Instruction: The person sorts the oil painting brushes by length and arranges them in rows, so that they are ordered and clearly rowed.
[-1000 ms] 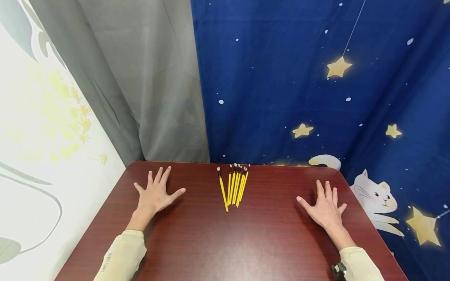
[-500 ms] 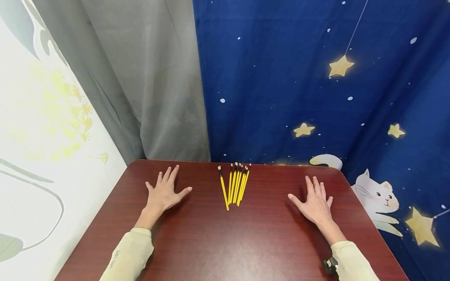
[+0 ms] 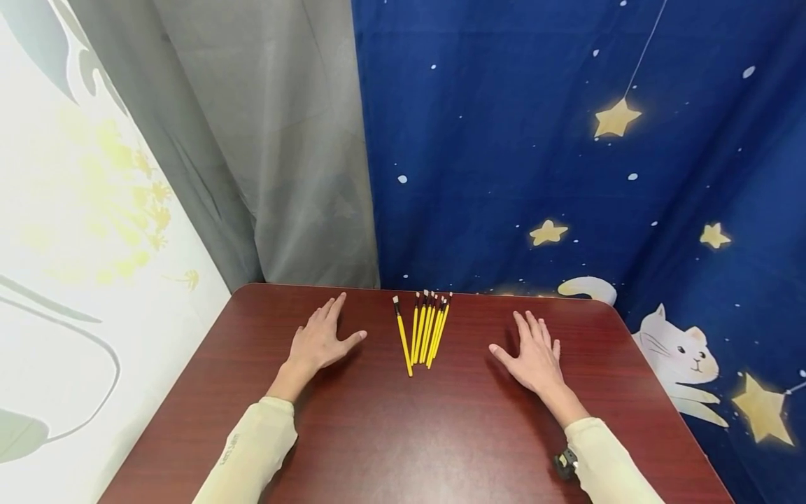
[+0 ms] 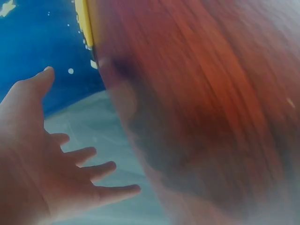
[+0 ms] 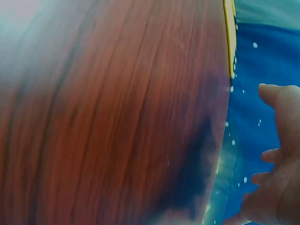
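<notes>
Several yellow-handled paintbrushes (image 3: 425, 332) with pale bristles and dark ferrules lie in a loose fan near the table's far edge. One paintbrush (image 3: 404, 339) lies a little apart on the left of the group. My left hand (image 3: 317, 343) hovers to the left of the brushes, fingers spread and holding nothing. On the other side, my right hand (image 3: 532, 358) is likewise spread over the table, apart from the brushes. Both wrist views catch the yellow handles only at the upper border, the left one beyond the thumb of the left hand (image 4: 37, 159).
A dark red wood-grain table (image 3: 409, 434) carries the brushes. Behind it hang a grey curtain (image 3: 308, 175) and a blue star-patterned curtain (image 3: 478, 175). A white patterned surface (image 3: 94, 280) stands to the left.
Both hands have moved inward toward the brushes, the left hand rightward and the right hand leftward. The brushes lie as before; the head view has shifted slightly.
</notes>
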`<move>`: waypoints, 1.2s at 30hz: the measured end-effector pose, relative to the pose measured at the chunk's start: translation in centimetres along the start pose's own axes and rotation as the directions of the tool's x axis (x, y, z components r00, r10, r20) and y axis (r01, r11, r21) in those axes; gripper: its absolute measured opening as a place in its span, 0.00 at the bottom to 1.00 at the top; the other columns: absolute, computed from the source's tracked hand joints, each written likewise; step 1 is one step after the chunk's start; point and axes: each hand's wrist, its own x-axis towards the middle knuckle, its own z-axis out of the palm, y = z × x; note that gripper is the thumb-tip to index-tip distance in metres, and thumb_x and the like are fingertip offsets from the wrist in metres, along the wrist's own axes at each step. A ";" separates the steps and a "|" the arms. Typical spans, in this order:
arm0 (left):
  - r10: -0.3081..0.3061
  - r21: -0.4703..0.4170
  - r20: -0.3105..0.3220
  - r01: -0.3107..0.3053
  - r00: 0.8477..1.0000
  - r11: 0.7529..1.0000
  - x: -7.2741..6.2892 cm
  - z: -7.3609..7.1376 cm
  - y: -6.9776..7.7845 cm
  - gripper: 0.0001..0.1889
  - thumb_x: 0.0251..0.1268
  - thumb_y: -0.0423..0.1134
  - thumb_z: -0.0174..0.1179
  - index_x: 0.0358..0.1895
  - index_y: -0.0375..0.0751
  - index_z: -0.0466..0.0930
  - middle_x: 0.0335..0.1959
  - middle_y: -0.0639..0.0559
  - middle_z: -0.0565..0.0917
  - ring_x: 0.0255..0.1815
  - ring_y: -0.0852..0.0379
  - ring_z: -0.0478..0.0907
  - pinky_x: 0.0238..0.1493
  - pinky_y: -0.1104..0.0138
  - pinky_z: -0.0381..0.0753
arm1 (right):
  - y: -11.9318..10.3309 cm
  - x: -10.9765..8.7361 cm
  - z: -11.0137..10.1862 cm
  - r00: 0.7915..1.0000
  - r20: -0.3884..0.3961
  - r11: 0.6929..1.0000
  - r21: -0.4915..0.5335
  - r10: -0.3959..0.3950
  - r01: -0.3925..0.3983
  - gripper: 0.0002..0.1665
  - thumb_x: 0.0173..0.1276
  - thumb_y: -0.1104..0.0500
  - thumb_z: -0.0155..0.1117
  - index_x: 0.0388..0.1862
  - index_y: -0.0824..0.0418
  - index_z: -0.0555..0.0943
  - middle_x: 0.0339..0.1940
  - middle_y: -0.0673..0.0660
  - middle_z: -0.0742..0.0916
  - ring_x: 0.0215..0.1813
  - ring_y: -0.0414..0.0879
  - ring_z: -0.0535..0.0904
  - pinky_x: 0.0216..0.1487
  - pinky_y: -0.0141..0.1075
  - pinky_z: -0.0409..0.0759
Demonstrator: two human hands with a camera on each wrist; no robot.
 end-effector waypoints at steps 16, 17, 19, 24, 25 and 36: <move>0.000 -0.119 0.026 0.003 1.000 0.993 1.3 1.8 4.7 0.47 0.73 0.60 0.63 0.87 0.52 0.48 0.84 0.40 0.63 0.79 0.34 0.70 0.72 0.39 0.74 | -5.6 1.3 3.8 0.996 0.039 0.991 0.117 -0.074 0.069 0.53 0.67 0.38 0.74 0.83 0.57 0.64 0.80 0.66 0.71 0.81 0.68 0.64 0.75 0.70 0.63; -0.007 -0.133 0.028 0.011 1.000 0.991 1.4 2.0 5.0 0.47 0.74 0.59 0.63 0.87 0.51 0.49 0.84 0.39 0.64 0.78 0.35 0.70 0.72 0.39 0.74 | -5.9 1.3 4.0 0.996 0.044 0.990 0.124 -0.075 0.069 0.52 0.68 0.39 0.73 0.83 0.58 0.64 0.80 0.66 0.72 0.80 0.68 0.64 0.75 0.69 0.64; -0.025 -0.155 0.029 0.030 0.999 0.988 1.6 2.4 5.7 0.45 0.75 0.58 0.63 0.87 0.50 0.50 0.82 0.39 0.66 0.78 0.35 0.72 0.72 0.40 0.75 | -6.4 1.4 4.3 0.996 0.047 0.989 0.131 -0.080 0.073 0.50 0.68 0.40 0.72 0.82 0.59 0.66 0.78 0.67 0.73 0.79 0.68 0.66 0.73 0.69 0.66; -0.067 -0.212 0.032 0.072 0.997 0.975 2.0 2.9 7.3 0.38 0.75 0.57 0.62 0.81 0.46 0.64 0.70 0.39 0.81 0.67 0.39 0.81 0.66 0.43 0.80 | -7.3 1.6 5.0 0.996 0.038 0.987 0.142 -0.077 0.071 0.42 0.69 0.42 0.72 0.77 0.59 0.73 0.74 0.66 0.77 0.74 0.66 0.70 0.67 0.65 0.70; -0.074 -0.224 0.032 0.079 0.997 0.971 2.1 2.9 7.6 0.35 0.75 0.56 0.63 0.79 0.45 0.69 0.65 0.40 0.84 0.63 0.40 0.84 0.63 0.45 0.82 | -7.6 1.7 5.2 0.996 0.034 0.987 0.147 -0.077 0.071 0.40 0.69 0.42 0.72 0.75 0.58 0.75 0.72 0.65 0.78 0.73 0.65 0.71 0.66 0.63 0.70; -0.139 -0.255 0.033 0.143 0.990 0.956 2.9 4.2 10.0 0.19 0.72 0.52 0.67 0.50 0.39 0.87 0.39 0.46 0.90 0.35 0.48 0.84 0.41 0.55 0.84 | -10.3 2.9 6.9 0.996 -0.042 0.975 0.207 -0.074 0.081 0.18 0.67 0.48 0.77 0.52 0.53 0.88 0.50 0.56 0.84 0.55 0.56 0.75 0.55 0.52 0.69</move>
